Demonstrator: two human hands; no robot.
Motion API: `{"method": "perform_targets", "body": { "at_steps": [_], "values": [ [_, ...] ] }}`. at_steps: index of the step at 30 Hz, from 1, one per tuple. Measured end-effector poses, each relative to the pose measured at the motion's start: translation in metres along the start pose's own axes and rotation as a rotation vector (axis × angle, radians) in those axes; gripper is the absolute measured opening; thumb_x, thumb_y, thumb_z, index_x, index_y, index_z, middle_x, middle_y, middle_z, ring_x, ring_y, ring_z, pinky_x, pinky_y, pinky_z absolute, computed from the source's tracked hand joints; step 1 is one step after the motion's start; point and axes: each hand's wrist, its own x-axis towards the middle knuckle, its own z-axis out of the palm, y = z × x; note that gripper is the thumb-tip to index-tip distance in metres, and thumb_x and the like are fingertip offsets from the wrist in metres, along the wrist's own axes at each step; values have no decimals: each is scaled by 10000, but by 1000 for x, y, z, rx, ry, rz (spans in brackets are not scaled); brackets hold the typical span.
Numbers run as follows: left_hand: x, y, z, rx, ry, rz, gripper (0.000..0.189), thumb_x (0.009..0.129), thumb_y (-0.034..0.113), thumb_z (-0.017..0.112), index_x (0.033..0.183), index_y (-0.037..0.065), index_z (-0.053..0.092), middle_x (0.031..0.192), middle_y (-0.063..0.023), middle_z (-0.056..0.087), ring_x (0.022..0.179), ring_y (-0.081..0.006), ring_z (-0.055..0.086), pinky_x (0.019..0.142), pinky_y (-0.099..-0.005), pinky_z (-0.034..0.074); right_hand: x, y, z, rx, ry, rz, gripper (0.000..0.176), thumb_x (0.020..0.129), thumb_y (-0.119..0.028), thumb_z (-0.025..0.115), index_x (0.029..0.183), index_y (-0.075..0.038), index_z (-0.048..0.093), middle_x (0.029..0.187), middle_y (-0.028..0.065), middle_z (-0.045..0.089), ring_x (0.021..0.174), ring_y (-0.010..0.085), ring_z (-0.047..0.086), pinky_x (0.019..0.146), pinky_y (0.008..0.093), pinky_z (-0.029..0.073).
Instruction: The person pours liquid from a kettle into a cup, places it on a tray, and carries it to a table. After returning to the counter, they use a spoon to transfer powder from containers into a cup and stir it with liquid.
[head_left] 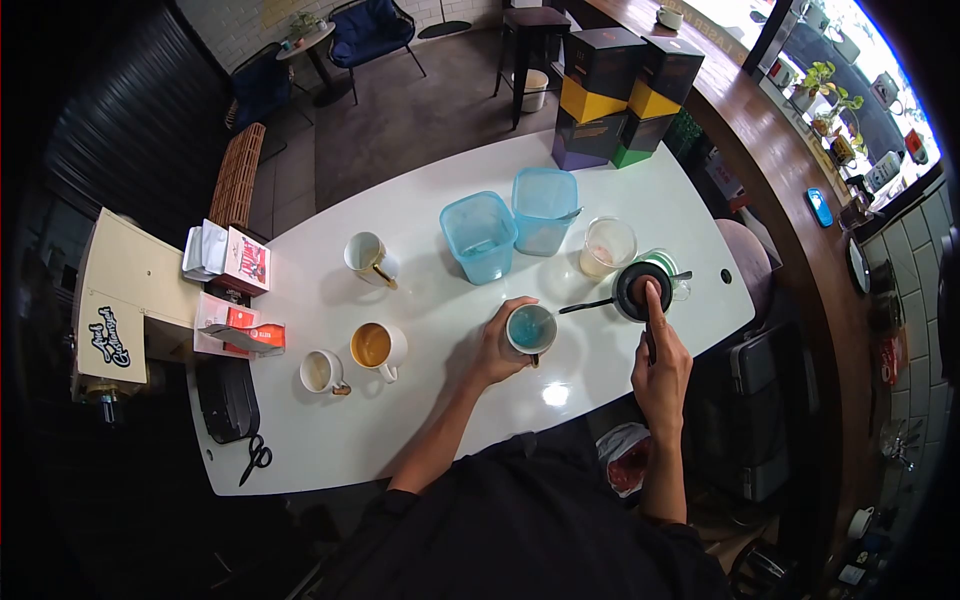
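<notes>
My left hand [500,345] is wrapped round a cup [531,328] with something bright blue inside and a handle facing me. My right hand [662,375] has its index finger stretched over a round black vessel [640,306], brown inside. Its other fingers curl about what looks like a dark handle, mostly hidden. A thin black handle [585,305] sticks out left of the vessel. Just behind stand a clear plastic cup [609,246] with pale residue and a green-and-white cup [658,260], partly hidden.
Two blue plastic tubs [479,238] stand mid-table. On the left are a gold-handled mug [370,258], a mug of orange-brown liquid [378,347], a small cup [322,372] and scissors [256,458]. Stacked dark boxes [602,95] rise at the back edge.
</notes>
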Motion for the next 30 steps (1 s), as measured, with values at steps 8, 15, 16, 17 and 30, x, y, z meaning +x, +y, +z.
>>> {"method": "perform_targets", "body": {
  "at_steps": [8,15,16,17,30],
  "values": [
    [2,1,1,-26,11,-49,704,655,75,869,1253,82,498,1080,-43,605,1002,-143,597,890,-300,496,4,-2,3,20,17,-3,826,747,167,532,1474,-202,395,708,150,531,590,291,542,604,423,450],
    [5,0,-1,-61,9,-83,714,655,79,867,1256,65,480,1122,-54,594,1040,-154,583,916,-312,486,5,-3,4,14,9,5,827,744,168,530,1475,-193,392,713,156,535,598,296,547,611,427,449],
    [5,0,-1,-68,7,-84,719,655,79,867,1258,64,476,1127,-54,592,1045,-155,580,919,-314,484,5,-4,4,15,7,7,828,742,169,530,1475,-190,392,717,158,538,603,301,552,614,431,449],
    [6,0,-1,-68,7,-84,719,655,79,867,1258,64,476,1127,-54,592,1045,-155,580,919,-314,484,6,-4,4,16,5,8,829,740,170,530,1475,-188,392,721,160,540,608,306,556,616,434,448],
    [7,-6,-3,-79,-3,-156,741,664,79,864,1275,65,445,1123,-50,574,1047,-138,562,915,-306,478,8,0,13,46,-3,9,844,737,170,536,1481,-195,375,825,187,607,711,343,621,670,447,472]
  ]
}}
